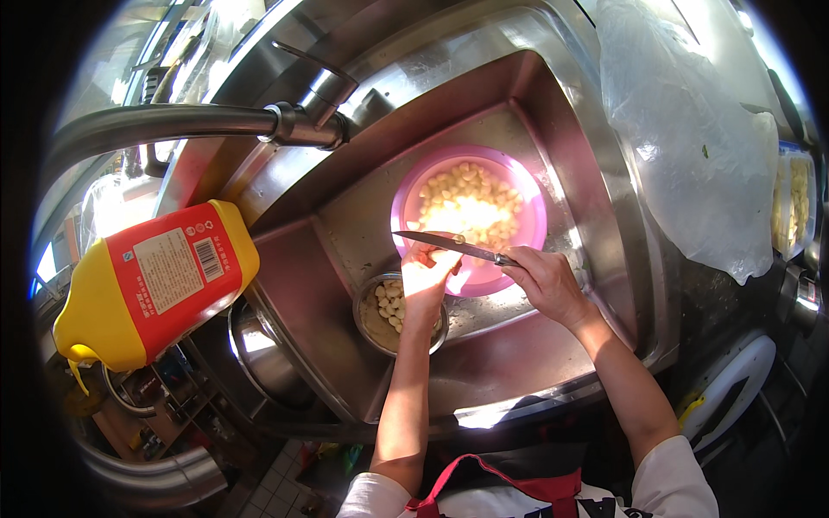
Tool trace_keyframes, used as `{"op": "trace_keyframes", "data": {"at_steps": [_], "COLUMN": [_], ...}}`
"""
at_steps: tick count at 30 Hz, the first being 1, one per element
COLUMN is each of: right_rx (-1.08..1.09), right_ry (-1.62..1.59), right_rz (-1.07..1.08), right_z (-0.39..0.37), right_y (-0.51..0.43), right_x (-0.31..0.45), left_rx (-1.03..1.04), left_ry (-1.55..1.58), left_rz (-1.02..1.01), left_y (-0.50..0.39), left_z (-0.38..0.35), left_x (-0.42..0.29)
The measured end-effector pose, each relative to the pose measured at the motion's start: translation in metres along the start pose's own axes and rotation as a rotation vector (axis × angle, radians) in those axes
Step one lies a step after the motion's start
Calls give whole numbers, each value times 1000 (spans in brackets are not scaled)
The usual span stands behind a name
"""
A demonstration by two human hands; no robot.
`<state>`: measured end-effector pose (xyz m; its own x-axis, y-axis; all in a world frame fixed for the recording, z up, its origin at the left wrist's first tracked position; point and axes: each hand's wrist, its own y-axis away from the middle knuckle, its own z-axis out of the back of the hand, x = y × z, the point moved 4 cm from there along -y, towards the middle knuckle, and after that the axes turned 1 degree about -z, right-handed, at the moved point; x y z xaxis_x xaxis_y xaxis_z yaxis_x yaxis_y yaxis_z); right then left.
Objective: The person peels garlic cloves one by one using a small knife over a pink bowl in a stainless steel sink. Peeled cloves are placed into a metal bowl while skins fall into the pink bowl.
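In the head view my right hand (547,281) grips the handle of a kitchen knife (437,240), its blade pointing left over a pink plastic basin (536,194). My left hand (429,265) is just under the blade, fingers pinched around a small pale garlic clove (459,239) at the blade's edge; the fingers hide part of it. Many garlic cloves (466,188) lie in the basin, apparently in water, with sunlight washing out their middle. Below my left wrist stands a round metal bowl (364,324) of peeled cloves (390,301), partly covered by my forearm.
Basin and bowl stand inside a stainless steel sink (576,142). A faucet (194,122) reaches over the left rear. A yellow jug with a red label (175,259) is at the left. To the right are a plastic bag (693,142) and a clear tub (793,201).
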<state>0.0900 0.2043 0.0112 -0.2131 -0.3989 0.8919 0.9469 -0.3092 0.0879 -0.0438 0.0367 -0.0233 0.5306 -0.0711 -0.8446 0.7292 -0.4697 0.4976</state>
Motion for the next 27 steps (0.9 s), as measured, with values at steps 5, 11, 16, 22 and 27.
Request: {"op": "trace_keyframes", "data": {"at_steps": [5,11,16,22,27], "right_rx": [-64,-122,-23,-24,-84], "right_ry": [90,-19,-32,21,99], "right_rz": [-124,-60,-46,-32,-144], "right_z": [1,3,2,1,0], "right_y": [-2,-5,-3,-1,-4], "right_x": [-8,2,3,1,-10], "left_rx": [-21,-19,-14,-29,-11], "left_ry": [10,66,-46,-119,48], "left_rz": [-51,-40,-34,-34,-22], "left_y": [2,1,0,1,3], "left_z": [1,0,0,-2,-5], "left_x": [-8,-9,-5,-8,-15]}}
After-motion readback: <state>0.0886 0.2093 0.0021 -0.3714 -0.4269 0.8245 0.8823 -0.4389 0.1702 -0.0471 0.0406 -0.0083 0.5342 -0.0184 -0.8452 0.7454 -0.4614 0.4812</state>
